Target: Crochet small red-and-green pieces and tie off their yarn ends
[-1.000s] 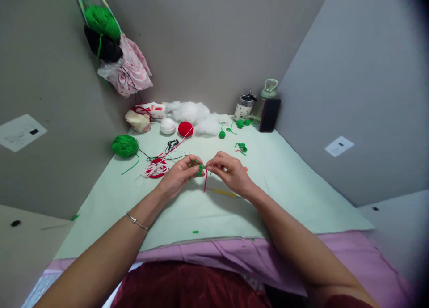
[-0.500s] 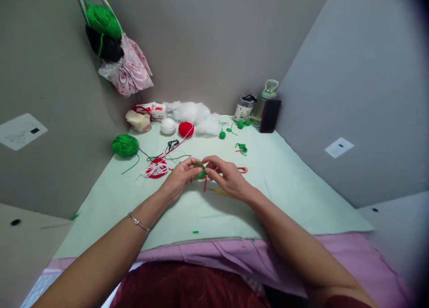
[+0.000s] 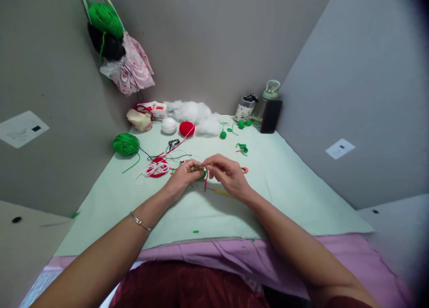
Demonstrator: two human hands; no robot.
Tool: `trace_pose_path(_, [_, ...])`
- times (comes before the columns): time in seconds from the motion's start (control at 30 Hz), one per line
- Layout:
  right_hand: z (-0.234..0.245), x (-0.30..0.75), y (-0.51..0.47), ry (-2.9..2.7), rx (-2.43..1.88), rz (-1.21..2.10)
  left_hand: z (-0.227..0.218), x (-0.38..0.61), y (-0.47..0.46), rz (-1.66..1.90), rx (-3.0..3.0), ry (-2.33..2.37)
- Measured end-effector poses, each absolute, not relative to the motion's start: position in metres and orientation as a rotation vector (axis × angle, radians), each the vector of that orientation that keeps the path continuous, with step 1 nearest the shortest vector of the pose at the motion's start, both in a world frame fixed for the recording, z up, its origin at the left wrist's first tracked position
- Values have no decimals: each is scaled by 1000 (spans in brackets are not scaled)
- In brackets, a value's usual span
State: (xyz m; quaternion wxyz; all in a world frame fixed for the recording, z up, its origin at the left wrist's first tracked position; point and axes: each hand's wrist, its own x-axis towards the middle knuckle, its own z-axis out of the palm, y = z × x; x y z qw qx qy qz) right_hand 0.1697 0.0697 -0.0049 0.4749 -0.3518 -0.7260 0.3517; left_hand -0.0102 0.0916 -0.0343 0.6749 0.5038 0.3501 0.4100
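A small green crochet piece (image 3: 202, 175) sits between the thumb and fingers of my left hand (image 3: 186, 175), largely covered by them. At its upper right edge, the fingertips of my right hand (image 3: 225, 171) are pinched together on green yarn (image 3: 200, 167); whether this is a loose strand or the edge of the piece, I cannot tell. A short red yarn tail (image 3: 205, 183) hangs below the fingertips. Under my right hand a crochet hook with a yellow handle (image 3: 222, 192) lies on the cloth, and an orange tool (image 3: 245, 170) pokes out beyond the knuckles.
Left of my hands lie a red disc wound with white yarn (image 3: 157, 167) and a green yarn ball (image 3: 126, 144). Farther back are white and red yarn balls (image 3: 187, 128), white stuffing (image 3: 197, 113), green scraps (image 3: 241, 148), a bottle (image 3: 270, 93) and a phone (image 3: 271, 116).
My right fingertips have shifted from the front of the green piece up to its upper edge. More of the yellow hook handle shows. My left hand keeps its hold.
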Motion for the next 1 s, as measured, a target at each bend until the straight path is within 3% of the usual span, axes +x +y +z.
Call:
trace_pose_path(0.13, [3, 173, 70, -1514, -821, 1340, -35, -11, 92, 898, 1129, 741])
trace_pose_path(0.27, [11, 181, 74, -1287, -755, 1359, -33, -14, 93, 928, 1105, 704])
trace_pose_path(0.4, [18, 188, 75, -1297, -859, 1242, -25, -16, 94, 961, 1050, 659])
trace_pose_path(0.63, [14, 190, 73, -1873, -1028, 657, -19, -17, 92, 1015, 998, 622])
trace_pose_path(1.0, [10, 191, 72, -2084, -1074, 512, -16, -18, 91, 1030, 1030, 618])
